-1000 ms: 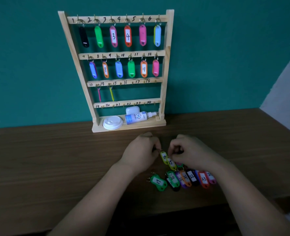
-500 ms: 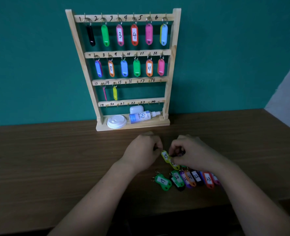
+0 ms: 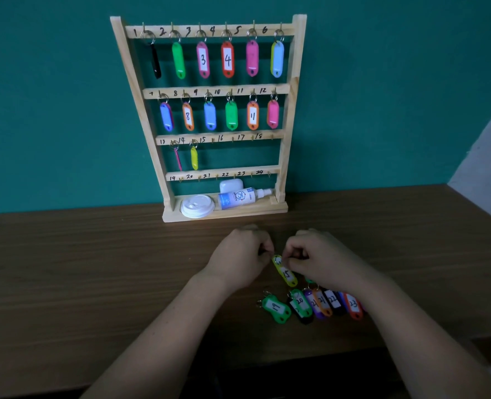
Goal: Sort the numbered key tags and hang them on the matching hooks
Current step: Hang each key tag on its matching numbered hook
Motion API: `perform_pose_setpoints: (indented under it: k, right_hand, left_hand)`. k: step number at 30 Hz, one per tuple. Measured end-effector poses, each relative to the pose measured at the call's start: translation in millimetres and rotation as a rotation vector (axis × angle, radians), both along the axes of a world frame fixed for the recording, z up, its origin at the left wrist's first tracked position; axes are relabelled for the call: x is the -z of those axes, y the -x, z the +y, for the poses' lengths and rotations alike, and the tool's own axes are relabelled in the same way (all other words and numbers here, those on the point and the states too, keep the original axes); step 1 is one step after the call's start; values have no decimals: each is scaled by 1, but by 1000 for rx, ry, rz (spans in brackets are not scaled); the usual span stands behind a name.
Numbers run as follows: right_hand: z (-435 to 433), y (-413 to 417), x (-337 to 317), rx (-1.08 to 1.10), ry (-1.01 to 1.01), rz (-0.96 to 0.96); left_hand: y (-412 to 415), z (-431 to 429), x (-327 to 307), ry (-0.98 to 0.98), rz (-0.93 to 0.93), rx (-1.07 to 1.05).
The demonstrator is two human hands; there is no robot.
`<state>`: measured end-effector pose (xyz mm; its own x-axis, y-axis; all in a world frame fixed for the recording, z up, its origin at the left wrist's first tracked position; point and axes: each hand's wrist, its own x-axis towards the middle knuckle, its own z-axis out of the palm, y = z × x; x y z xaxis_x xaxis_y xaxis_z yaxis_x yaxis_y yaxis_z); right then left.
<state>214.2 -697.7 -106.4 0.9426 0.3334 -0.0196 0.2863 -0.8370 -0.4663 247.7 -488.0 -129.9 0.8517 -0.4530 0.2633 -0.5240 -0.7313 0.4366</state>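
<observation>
Pinching the ring end of the yellow 15 tag (image 3: pixel 286 274) with left hand (image 3: pixel 240 259) and right hand (image 3: pixel 323 259) together, near the front edge of the desk (image 3: pixel 94 272).

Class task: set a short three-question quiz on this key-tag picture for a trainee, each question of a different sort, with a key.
1. True or false: the rack has tags hanging on its bottom row.
2. Which number is on the yellow tag that the left hand and the right hand pinch? A 12; B 15; C 23.
3. Fill in: the leftmost tag lying on the table reads ___.
Key: 1 false; 2 B; 3 19.
</observation>
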Motion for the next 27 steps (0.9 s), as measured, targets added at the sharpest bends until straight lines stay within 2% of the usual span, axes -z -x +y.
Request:
perform_pose_setpoints:
  k: [21,27]
  right_hand:
    - [-2,1,-4,54,-3,-43]
    - [-11,2,-11,59,54,35]
  left_hand:
    - [1,4,-2,15,19,2]
    - [-2,7,-2,13,11,-9]
